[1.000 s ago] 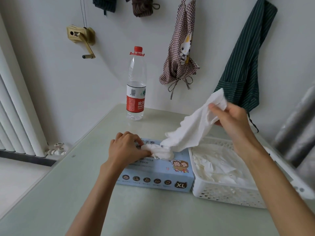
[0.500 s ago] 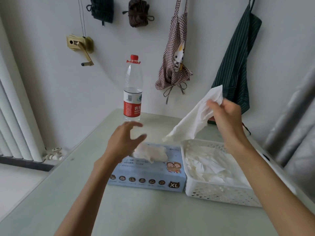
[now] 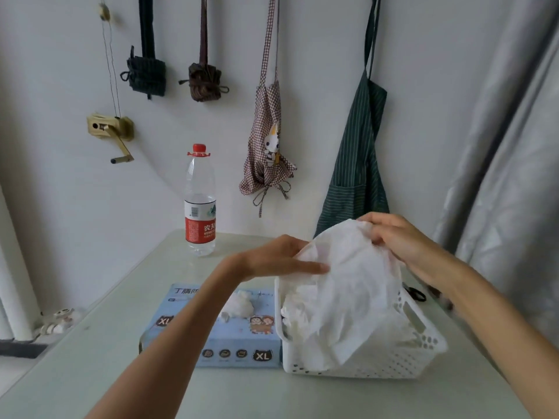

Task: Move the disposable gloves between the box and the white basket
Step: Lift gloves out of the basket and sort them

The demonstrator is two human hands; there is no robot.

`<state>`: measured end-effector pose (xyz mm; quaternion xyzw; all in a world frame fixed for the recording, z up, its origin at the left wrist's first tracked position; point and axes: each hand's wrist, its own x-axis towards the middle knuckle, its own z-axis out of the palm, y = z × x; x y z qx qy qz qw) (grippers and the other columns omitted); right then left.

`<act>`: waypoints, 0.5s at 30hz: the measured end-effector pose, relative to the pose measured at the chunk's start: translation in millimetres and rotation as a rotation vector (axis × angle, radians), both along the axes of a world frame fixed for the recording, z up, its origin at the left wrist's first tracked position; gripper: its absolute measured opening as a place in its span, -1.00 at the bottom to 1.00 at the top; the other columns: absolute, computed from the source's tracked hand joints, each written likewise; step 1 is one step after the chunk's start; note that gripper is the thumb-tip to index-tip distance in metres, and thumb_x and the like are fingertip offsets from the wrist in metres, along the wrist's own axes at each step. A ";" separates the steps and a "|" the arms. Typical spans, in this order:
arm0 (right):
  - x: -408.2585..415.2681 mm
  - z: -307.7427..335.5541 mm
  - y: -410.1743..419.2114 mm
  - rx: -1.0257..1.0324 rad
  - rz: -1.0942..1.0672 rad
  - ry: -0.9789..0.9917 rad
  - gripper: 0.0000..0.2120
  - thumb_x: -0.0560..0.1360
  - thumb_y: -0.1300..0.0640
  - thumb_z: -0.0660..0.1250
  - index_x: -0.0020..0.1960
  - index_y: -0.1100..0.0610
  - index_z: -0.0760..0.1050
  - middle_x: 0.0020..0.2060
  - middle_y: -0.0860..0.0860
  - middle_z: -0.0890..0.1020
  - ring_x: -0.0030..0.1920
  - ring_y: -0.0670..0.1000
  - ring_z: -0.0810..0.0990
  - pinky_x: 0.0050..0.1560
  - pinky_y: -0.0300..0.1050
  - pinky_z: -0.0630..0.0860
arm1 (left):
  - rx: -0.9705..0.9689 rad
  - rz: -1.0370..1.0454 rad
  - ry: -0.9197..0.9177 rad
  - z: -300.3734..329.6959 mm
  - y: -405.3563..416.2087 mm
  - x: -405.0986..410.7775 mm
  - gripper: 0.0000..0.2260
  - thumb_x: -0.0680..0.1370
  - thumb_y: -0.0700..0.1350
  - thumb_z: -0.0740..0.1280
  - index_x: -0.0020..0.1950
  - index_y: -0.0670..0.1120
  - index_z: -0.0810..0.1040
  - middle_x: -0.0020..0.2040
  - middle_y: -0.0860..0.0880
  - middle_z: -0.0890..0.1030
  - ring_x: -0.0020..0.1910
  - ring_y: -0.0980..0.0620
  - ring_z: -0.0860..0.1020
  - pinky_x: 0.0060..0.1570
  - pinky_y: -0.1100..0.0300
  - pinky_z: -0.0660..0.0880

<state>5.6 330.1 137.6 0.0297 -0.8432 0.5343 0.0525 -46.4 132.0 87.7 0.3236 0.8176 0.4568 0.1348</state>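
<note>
A white disposable glove (image 3: 354, 285) hangs spread above the white basket (image 3: 393, 365). My right hand (image 3: 393, 237) pinches its top edge. My left hand (image 3: 278, 257) holds its left edge, fingers stretched along it. Several more white gloves (image 3: 295, 323) lie in the basket. The light blue glove box (image 3: 239, 337), marked XL, lies flat just left of the basket, with a tuft of glove (image 3: 240, 305) sticking out of its top opening. My left forearm crosses over the box.
A water bottle with a red cap (image 3: 200, 204) stands at the table's far edge. Aprons (image 3: 357, 164) and pouches hang on the wall behind. A grey curtain (image 3: 508, 192) hangs at the right. The pale green table (image 3: 90, 358) ends at the left.
My left hand left the box and came up to the glove's left edge. My right hand carried the glove down over the basket, and it now hangs spread between both hands.
</note>
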 end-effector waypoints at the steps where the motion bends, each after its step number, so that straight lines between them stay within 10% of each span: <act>1: -1.4 -4.8 5.3 -0.076 -0.022 -0.023 -0.78 0.54 0.32 0.14 -0.26 0.17 0.40 -0.41 0.03 0.42 -0.39 -0.04 0.37 -0.46 -0.32 0.34 | -0.011 0.000 0.016 -1.9 3.0 -0.4 -0.89 0.51 0.00 0.38 -0.06 -0.01 0.61 -0.12 0.05 0.66 -0.19 0.16 0.61 -0.21 0.38 0.50; 5: 2.5 -19.6 23.0 -0.261 0.108 -0.174 -0.73 0.53 0.05 0.28 -0.28 0.16 0.39 -0.34 0.09 0.55 -0.35 0.01 0.55 -0.36 -0.22 0.44 | 0.005 0.014 0.012 -9.6 11.9 0.6 -0.80 0.50 0.04 0.37 -0.01 -0.07 0.63 -0.04 -0.06 0.67 -0.12 0.05 0.62 -0.01 0.21 0.56; 8: 4.7 -25.2 32.1 -0.046 0.016 0.002 -0.87 0.49 0.15 0.38 0.00 0.18 0.59 -0.14 0.08 0.70 -0.20 -0.05 0.68 -0.22 -0.24 0.60 | 0.043 0.007 0.017 -16.5 7.7 -2.2 -0.69 0.56 0.06 0.27 0.01 -0.16 0.63 -0.09 -0.06 0.65 -0.12 0.01 0.59 0.01 0.20 0.51; 15: 1.6 -24.1 39.5 -0.061 -0.178 0.284 -0.84 0.55 0.11 0.32 -0.05 0.18 0.62 -0.12 0.18 0.68 -0.17 0.03 0.63 -0.10 -0.14 0.54 | 0.208 -0.051 -0.075 -25.4 -9.7 -2.4 -0.67 0.64 -0.03 0.09 0.20 -0.16 0.55 0.15 -0.05 0.62 0.15 0.02 0.58 0.25 0.16 0.45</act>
